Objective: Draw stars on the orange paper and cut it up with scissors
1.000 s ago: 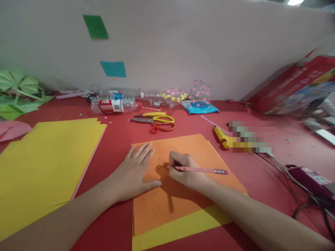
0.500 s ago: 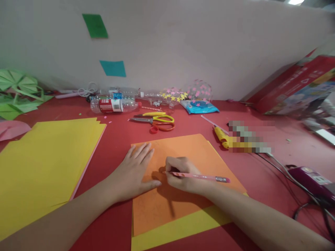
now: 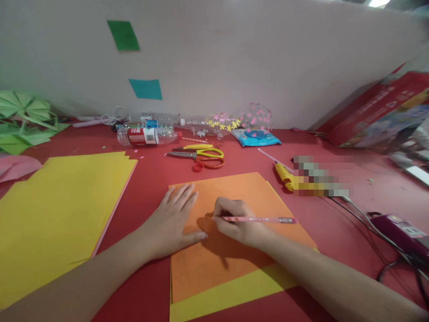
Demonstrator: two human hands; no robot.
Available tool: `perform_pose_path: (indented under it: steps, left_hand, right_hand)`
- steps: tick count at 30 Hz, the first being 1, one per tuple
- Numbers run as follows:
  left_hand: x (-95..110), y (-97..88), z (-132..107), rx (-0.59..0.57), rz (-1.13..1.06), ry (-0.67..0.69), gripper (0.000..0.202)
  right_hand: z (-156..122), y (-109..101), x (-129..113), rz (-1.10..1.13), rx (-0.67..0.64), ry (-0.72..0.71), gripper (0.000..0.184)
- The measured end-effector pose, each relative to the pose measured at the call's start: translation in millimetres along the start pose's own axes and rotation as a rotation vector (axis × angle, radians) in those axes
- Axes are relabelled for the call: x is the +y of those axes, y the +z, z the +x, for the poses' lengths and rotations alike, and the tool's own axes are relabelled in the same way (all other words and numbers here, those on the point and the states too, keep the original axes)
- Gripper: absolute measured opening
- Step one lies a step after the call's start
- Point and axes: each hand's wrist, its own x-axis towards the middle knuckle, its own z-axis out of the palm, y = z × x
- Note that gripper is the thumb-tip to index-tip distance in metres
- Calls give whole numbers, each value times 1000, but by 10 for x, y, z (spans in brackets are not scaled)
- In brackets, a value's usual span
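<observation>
An orange paper sheet (image 3: 241,192) lies on the red table (image 3: 157,179), on top of a yellow sheet (image 3: 231,293). My left hand (image 3: 170,221) rests flat on the orange sheet's left edge, fingers stretched out. My right hand (image 3: 236,221) is closed round a pink pencil (image 3: 261,219). The pencil's tip touches the orange sheet near my left thumb, and its eraser end points right.
A stack of yellow paper (image 3: 56,210) covers the left side. Scissors (image 3: 201,156), plastic bottles (image 3: 144,135), a blue packet (image 3: 256,137) and a star-dotted balloon (image 3: 254,118) lie by the wall. A yellow cutter (image 3: 284,175), cables (image 3: 368,223), a purple device (image 3: 398,232) and a red box (image 3: 378,107) sit right. Green folded paper (image 3: 23,120) is far left.
My right hand has shifted the pencil a little over the orange sheet, first toward me, then back up. My left hand has stayed flat in place.
</observation>
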Motion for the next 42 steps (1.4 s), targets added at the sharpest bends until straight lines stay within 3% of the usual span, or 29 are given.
perform_pose_path:
  steps: [4, 7, 11, 15, 20, 27, 33, 42]
  left_hand:
    - [0, -27, 11, 9, 33, 1, 94]
    - [-11, -52, 19, 65, 68, 21, 88]
    - [-1, -100, 16, 126, 35, 48, 74]
    - [23, -114, -3, 69, -52, 40, 81]
    - [6, -62, -22, -49, -59, 80, 92]
    - [13, -66, -16, -77, -44, 72, 95]
    - [17, -69, -20, -53, -47, 78, 95]
    - [30, -89, -9, -126, -32, 43, 97]
  right_hand:
    - [14, -63, -15, 176, 126, 157, 21]
    - [14, -89, -39, 191, 121, 218, 13]
    - [-10, -84, -32, 201, 29, 197, 7]
    - [-40, -76, -20, 209, -68, 148, 9]
    - [-55, -40, -26, 175, -60, 154, 9]
    - [-73, -25, -52, 77, -118, 71, 10]
    - [-67, -30, -60, 107, -146, 85, 12]
    - [-59, -9, -56, 35, -94, 111, 11]
